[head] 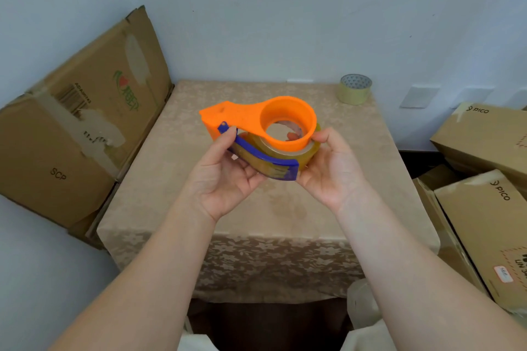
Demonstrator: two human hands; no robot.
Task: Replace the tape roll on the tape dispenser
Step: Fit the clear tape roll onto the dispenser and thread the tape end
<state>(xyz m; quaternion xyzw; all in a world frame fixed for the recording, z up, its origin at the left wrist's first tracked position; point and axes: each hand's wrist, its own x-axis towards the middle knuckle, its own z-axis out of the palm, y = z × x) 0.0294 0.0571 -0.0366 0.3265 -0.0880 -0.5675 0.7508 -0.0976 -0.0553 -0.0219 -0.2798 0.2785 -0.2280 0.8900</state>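
Observation:
I hold an orange tape dispenser [251,115] with a blue curved guard [265,155] above the table. A yellowish clear tape roll [285,154] sits around the dispenser's orange ring hub. My left hand [225,177] grips the blue guard side, thumb near the blue tab. My right hand [328,168] holds the tape roll's right edge, fingers under it. A second, thin tape roll [355,90] with a grey core stands at the table's far right corner.
The table [256,222] wears a beige flowered cloth. Flattened cardboard boxes [79,128] lean against the wall on the left. Stacked PICO cartons [484,179] crowd the right side. A white wall stands behind.

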